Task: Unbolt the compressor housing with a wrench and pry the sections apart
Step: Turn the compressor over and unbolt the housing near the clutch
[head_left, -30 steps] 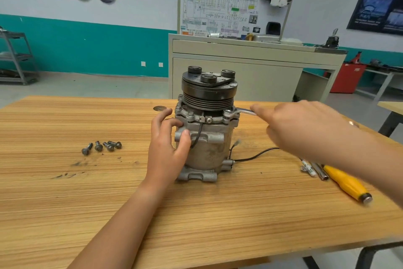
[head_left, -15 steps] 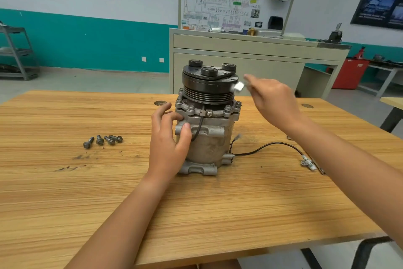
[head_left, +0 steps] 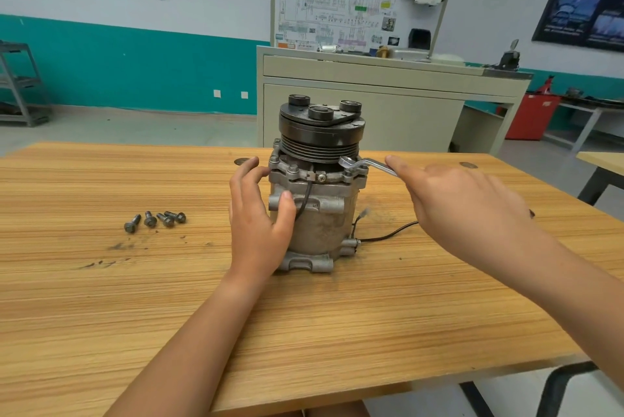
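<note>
On wooden table (head_left: 337, 332), left hand (head_left: 260, 224) gripping compressor (head_left: 317, 200), right hand (head_left: 462, 210) gripping wrench (head_left: 363, 165), bare tabletop around.

The right hand (head_left: 462, 204) covers the wrench (head_left: 363, 165) handle; its grip cannot be told. The left hand (head_left: 258, 224) hides the compressor's (head_left: 320, 214) left side.

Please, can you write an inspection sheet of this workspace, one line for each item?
Surface: wooden table, dark smudges at left.
Job's things: compressor upright; wrench on a flange bolt at its right; four removed bolts lying at left.
Clutter: nothing seen.
Grippers: left hand steadies the compressor body; right hand holds the wrench handle.
Cables: black wire runs from the compressor base to the right.
Surroundings: beige training bench, wiring diagram board, teal wall.
</note>
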Demonstrator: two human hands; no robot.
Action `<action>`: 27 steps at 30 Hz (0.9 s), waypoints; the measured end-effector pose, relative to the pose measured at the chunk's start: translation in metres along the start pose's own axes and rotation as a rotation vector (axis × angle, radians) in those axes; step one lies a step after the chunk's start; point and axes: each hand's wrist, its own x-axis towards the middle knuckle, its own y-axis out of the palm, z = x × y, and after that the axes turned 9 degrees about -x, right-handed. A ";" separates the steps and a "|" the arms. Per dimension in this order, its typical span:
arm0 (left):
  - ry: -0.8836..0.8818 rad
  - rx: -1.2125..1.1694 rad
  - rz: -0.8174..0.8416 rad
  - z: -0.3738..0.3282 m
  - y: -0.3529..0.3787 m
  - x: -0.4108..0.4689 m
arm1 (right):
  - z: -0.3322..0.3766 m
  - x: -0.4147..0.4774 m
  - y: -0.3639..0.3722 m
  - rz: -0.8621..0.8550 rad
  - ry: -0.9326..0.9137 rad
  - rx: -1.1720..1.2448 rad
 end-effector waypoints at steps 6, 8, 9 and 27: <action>0.013 0.005 0.012 0.001 0.000 0.001 | 0.002 0.000 -0.016 0.088 0.074 -0.064; 0.007 0.007 0.015 0.000 0.000 0.001 | 0.005 0.001 -0.020 0.138 0.069 -0.084; 0.003 0.006 0.016 0.000 0.000 0.001 | 0.006 0.002 -0.023 0.155 0.056 -0.114; 0.005 0.007 0.035 0.003 0.003 -0.001 | 0.064 0.013 -0.055 0.424 -0.047 -0.199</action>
